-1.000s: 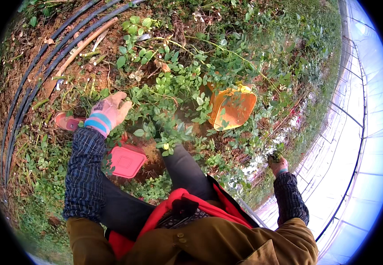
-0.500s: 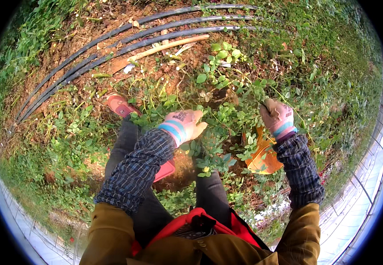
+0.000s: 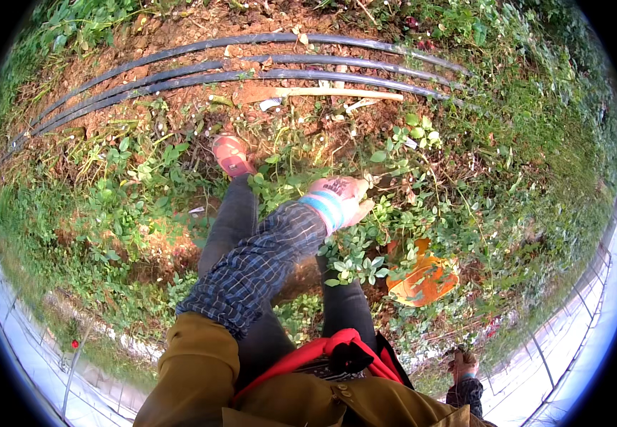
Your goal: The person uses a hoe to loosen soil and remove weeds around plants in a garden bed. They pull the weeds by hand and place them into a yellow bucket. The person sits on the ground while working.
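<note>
My left hand (image 3: pixel 338 203), in a pink work glove with blue bands at the wrist, reaches into leafy green stems (image 3: pixel 358 260) in front of my legs. Its fingers curl toward each other, and leaves and the hand itself hide what lies between them. Far back at the lower right, beside my body, my right hand (image 3: pixel 463 366) looks closed, with a small dark bit at its fingers that I cannot make out. Between the two hands, an orange curved object (image 3: pixel 426 281) sits partly under foliage.
Three black hoses (image 3: pixel 273 73) run across reddish soil ahead. A pale wooden stick (image 3: pixel 344 92) lies just below them. My reddish shoe (image 3: pixel 231 155) stands among low plants. Dense weeds (image 3: pixel 550 156) cover the right side, and white sheeting (image 3: pixel 586 306) edges the area.
My right hand has swung back from the plants to the lower right, beside my body. The view has turned, shifting the scene; my left hand stays at the same stems.
</note>
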Demonstrator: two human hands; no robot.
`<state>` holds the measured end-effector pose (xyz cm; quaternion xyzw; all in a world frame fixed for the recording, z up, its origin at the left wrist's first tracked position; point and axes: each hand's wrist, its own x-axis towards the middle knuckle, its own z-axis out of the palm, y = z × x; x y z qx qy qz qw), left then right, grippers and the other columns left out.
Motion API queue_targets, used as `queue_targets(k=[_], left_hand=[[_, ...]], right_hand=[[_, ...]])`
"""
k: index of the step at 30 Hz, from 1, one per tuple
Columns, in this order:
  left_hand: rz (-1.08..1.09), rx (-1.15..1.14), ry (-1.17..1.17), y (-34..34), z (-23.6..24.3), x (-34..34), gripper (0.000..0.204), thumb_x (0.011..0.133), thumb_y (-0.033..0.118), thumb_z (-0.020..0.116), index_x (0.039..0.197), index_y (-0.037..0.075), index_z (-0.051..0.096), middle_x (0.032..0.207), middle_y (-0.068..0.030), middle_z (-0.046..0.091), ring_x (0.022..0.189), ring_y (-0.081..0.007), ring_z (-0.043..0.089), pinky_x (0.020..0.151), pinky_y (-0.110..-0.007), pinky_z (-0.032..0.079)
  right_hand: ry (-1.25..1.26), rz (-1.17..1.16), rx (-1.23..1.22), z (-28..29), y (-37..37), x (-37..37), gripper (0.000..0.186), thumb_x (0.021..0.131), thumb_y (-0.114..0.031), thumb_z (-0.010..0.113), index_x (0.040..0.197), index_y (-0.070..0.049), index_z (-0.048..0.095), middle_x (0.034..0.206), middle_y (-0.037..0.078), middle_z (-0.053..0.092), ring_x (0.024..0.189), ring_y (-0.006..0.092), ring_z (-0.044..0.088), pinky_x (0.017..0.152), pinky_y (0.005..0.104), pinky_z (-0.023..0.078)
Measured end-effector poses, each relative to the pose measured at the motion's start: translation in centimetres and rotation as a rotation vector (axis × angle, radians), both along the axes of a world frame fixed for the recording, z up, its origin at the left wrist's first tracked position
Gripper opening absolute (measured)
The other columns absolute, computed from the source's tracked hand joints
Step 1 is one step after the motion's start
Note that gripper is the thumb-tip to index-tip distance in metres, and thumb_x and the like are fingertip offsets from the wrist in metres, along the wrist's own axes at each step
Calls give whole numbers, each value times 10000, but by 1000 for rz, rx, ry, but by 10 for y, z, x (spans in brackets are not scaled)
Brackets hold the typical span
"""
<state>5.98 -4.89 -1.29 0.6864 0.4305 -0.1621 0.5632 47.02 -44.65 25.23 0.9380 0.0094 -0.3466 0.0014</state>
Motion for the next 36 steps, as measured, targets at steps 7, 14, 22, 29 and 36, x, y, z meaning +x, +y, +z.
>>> queue_targets(k=[7, 14, 22, 29, 36], left_hand=[[-65, 36, -40, -4, -8, 10, 435, 877, 464, 476, 1107, 103, 555, 981, -157, 652, 948, -351, 617, 837, -445, 467], [-107, 54, 24, -11, 4, 20, 422, 861, 483, 486, 1035, 110, 575, 934, -143, 660, 879, -341, 637, 768, -426, 499], [-87, -3, -39, -22, 8, 7, 423, 884, 455, 467, 1070, 85, 557, 966, -119, 653, 921, -306, 632, 807, -414, 500], [94, 3, -104, -20, 14, -30, 342, 884, 403, 490, 993, 89, 570, 913, -91, 656, 879, -280, 641, 740, -409, 509], [255, 27, -181, 4, 23, -64, 381, 881, 406, 490, 1035, 70, 584, 943, -142, 654, 895, -324, 634, 772, -438, 510]], right_hand=[[592, 793, -1534, 6, -52, 57, 677, 781, -411, 638, 1319, -35, 477, 1337, 176, 499, 1241, 307, 475, 1013, 409, 411], [-46, 1350, 19, -191, 300, -108, 299, 877, -341, 552, 734, -94, 641, 687, 149, 638, 644, 337, 629, 592, 431, 487], [0, 1946, 275, -309, 535, -245, 305, 841, -165, 585, 1140, -109, 560, 1131, 149, 586, 991, 317, 601, 846, 413, 498], [-490, 2313, 264, -411, 556, -252, 204, 883, -269, 585, 801, -84, 606, 692, 47, 604, 560, 136, 536, 472, 289, 420], [52, 2121, 163, -348, 576, -261, 154, 861, -239, 619, 877, -89, 645, 721, 111, 616, 581, 236, 561, 548, 335, 470]])
